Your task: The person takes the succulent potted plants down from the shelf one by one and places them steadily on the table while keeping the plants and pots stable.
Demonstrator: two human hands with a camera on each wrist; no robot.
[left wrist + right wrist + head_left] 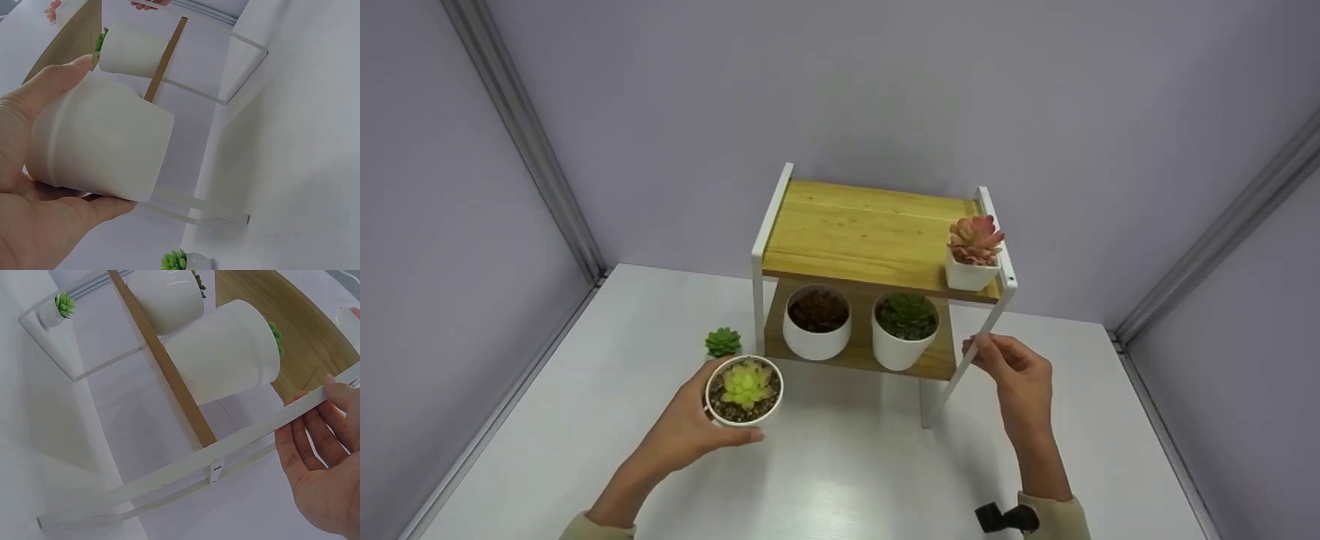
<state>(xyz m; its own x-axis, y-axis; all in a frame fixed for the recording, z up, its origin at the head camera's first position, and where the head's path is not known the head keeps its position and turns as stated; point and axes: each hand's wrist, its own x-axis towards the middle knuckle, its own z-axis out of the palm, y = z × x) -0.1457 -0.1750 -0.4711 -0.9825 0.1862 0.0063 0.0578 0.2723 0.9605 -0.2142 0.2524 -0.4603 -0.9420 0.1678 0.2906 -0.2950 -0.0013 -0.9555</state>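
Note:
My left hand (688, 416) grips a white round pot holding a yellow-green succulent (746, 384), held up in front of the shelf's left side. In the left wrist view the pot (107, 140) is tilted, with thumb and fingers around its side. With thumb and fingertips my right hand (1020, 379) pinches the white front right leg (253, 427) of a two-tier wooden shelf (870, 232). On its lower board stand a pot with a dark reddish plant (817, 330) and a pot with a green succulent (904, 337). A pink succulent (975, 244) in a square white pot sits on the top board's right end.
A small green succulent (723, 342) stands on the white table (825, 472) left of the shelf, partly hidden behind the held pot. Grey walls with metal corner rails (532, 150) enclose the table. A black device (1006, 517) is on the right wrist.

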